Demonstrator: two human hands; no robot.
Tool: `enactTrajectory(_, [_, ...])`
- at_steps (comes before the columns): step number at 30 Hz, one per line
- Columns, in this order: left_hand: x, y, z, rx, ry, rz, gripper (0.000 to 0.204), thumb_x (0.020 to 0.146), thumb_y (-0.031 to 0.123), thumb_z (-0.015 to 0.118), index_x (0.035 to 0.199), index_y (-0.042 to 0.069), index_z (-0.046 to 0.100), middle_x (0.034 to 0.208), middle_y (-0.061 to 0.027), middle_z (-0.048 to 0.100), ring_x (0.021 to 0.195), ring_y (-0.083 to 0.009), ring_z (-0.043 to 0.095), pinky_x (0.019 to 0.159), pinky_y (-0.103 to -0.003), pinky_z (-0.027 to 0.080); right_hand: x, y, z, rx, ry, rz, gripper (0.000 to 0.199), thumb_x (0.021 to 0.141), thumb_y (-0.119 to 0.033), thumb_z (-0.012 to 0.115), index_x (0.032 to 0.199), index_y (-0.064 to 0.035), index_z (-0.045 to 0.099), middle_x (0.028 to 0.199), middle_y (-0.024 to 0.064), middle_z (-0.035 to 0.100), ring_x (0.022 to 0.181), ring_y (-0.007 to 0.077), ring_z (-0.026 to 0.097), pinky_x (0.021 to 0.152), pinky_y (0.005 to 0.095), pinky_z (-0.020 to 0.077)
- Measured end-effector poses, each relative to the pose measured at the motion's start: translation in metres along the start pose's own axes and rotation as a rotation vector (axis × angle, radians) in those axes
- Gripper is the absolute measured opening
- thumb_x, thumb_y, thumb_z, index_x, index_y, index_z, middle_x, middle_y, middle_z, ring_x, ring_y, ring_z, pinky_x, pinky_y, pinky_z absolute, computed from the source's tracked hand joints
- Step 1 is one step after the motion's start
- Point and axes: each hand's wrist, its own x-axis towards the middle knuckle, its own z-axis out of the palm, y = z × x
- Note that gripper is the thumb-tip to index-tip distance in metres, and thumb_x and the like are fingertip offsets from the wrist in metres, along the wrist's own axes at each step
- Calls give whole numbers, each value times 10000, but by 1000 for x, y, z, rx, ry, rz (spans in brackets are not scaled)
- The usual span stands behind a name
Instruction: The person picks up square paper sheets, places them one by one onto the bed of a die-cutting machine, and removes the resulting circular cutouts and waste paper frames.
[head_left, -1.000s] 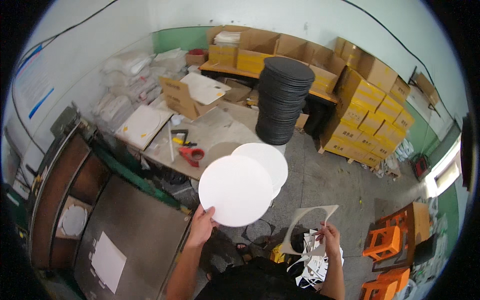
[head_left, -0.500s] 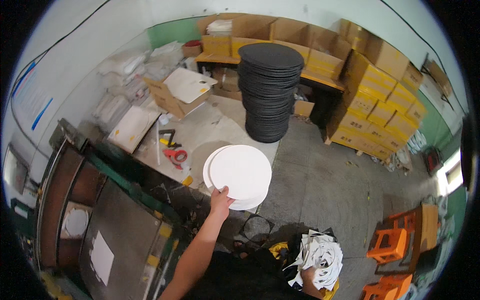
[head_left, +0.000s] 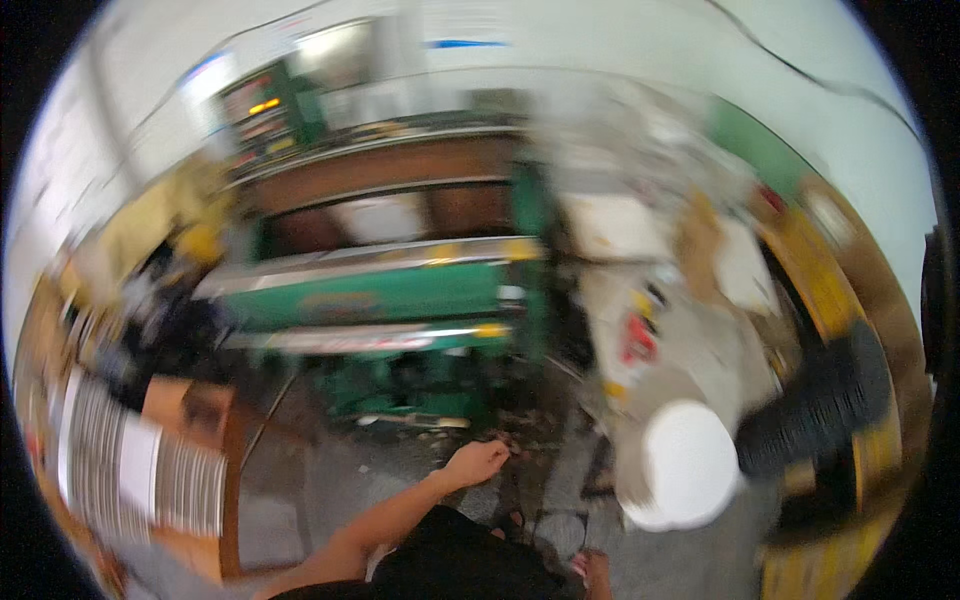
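Observation:
My left hand point(head_left: 478, 463), smeared by motion, is held out in front of the machine with its fingers curled; I see nothing in it. My right hand point(head_left: 593, 570) hangs low near the bottom edge, too blurred to show whether its fingers are open or closed. On the near corner of the work table point(head_left: 700, 345) lies a small stack of round white discs point(head_left: 690, 465), apart from both hands. Behind it rises a tall stack of black discs point(head_left: 820, 400), appearing tilted toward the right rim.
A green machine point(head_left: 380, 295) with a metal front bar stands ahead, a white piece point(head_left: 380, 217) inside it. On the table are a red tape dispenser point(head_left: 638, 338) and an open carton point(head_left: 700, 235). At left, striped stacked sheets point(head_left: 140, 455) rest on a wooden stand point(head_left: 232, 480).
The view has swung left toward the machine. My left hand has let go of the white discs, which stay on the table corner. My right hand is away from the white cut-out scraps.

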Motion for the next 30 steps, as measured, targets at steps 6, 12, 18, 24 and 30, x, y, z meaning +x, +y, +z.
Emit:
enactTrajectory(6, [-183, -176, -97, -128, 812, -332, 288, 852, 218, 594, 1112, 95, 616, 902, -146, 686, 865, -322, 664, 770, -430, 517, -12, -55, 102, -642, -163, -49, 354, 952, -299, 482, 1126, 0, 556, 883, 117, 620, 684, 227, 595, 674, 375, 518])
enactTrajectory(12, [-473, -271, -202, 115, 2098, -901, 173, 902, 145, 552, 1042, 62, 609, 855, -169, 655, 791, -319, 645, 701, -421, 498, -34, -42, 235, -1147, -362, -121, 350, 946, -297, 494, 1136, -12, 569, 907, 116, 629, 738, 224, 604, 699, 374, 516])
enactTrajectory(18, [-653, -327, -255, 257, 2092, -1404, 409, 852, 363, 659, 1019, -6, 609, 923, -163, 648, 875, -348, 626, 779, -449, 482, -77, -21, 338, -1513, -516, -284, 348, 941, -295, 506, 1145, -24, 582, 931, 115, 639, 791, 221, 613, 724, 373, 514])
enactTrajectory(24, [-710, -379, -274, -721, 2186, -790, 274, 827, 300, 728, 931, 61, 643, 773, 9, 592, 672, -112, 551, 575, -284, 439, -130, -1, 374, -1786, -584, -423, 347, 935, -293, 518, 1155, -36, 595, 955, 113, 649, 845, 218, 622, 749, 372, 512])
enactTrajectory(30, [-702, -348, -203, -954, 2066, -163, 224, 928, 268, 585, 939, 46, 602, 831, -46, 598, 730, -157, 575, 614, -323, 482, -104, 10, 364, -1674, -539, -321, 319, 947, -272, 506, 1101, -16, 617, 887, 113, 647, 758, 220, 602, 658, 366, 491])
